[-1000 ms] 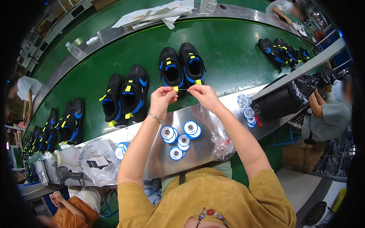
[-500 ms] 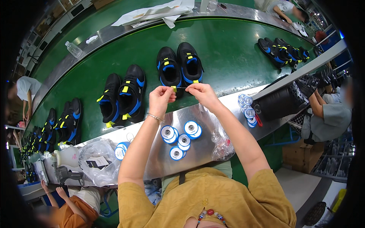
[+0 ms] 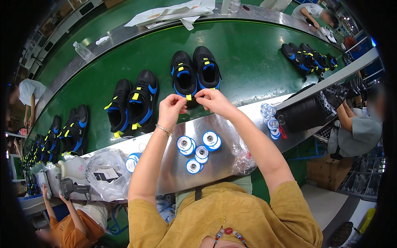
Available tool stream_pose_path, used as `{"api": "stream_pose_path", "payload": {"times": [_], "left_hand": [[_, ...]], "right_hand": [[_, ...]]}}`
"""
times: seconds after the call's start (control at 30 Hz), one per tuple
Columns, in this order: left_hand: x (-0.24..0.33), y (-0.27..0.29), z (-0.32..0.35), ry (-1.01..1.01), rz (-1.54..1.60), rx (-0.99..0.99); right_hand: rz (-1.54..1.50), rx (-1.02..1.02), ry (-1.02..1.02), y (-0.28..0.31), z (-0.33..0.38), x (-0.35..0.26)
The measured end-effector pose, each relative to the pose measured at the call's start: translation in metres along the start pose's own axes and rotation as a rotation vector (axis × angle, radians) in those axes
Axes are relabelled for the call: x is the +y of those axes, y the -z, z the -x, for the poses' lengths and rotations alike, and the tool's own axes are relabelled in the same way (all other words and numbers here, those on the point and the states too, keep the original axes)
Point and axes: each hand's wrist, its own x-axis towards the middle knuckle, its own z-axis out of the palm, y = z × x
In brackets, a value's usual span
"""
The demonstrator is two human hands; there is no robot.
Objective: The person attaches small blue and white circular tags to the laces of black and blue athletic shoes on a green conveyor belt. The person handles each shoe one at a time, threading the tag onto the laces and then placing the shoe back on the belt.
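A pair of black shoes with blue and yellow trim stands on the green table, toes pointing away from me. At the heel of its left shoe (image 3: 184,71), the yellow pull tab (image 3: 189,97) sits between my hands. My left hand (image 3: 170,110) is pinched closed just left of the tab; what its fingertips hold is hidden. To the tab's right, my right hand (image 3: 216,102) is closed in a pinch on a thin string, hardly visible now. The right shoe (image 3: 205,68) stands alongside. Nearer me, round blue-and-white tags (image 3: 193,166) lie in several small stacks.
Another shoe pair (image 3: 140,101) stands left, with more beyond and at the far right (image 3: 304,58). A clear plastic bag (image 3: 108,175) and a tag gun-like grey tool (image 3: 72,188) lie left. More tags (image 3: 271,120) lie right. A metal rail (image 3: 331,78) slants across the right; co-workers sit both sides.
My right hand has shifted slightly left, toward the heel tab. The string stretched between it and the tab before is no longer plainly visible. My left hand has moved slightly left and down.
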Motion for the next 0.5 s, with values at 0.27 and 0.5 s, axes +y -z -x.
{"api": "stream_pose_path", "payload": {"times": [0.27,0.5], "left_hand": [[0.016,0.005,0.017,-0.065,0.057,0.131],[0.026,-0.009,0.038,-0.031,0.086,0.142]], "right_hand": [[-0.396,-0.123,0.029,0.013,0.024,-0.005],[0.084,0.163,0.270,-0.004,0.032,-0.028]]}}
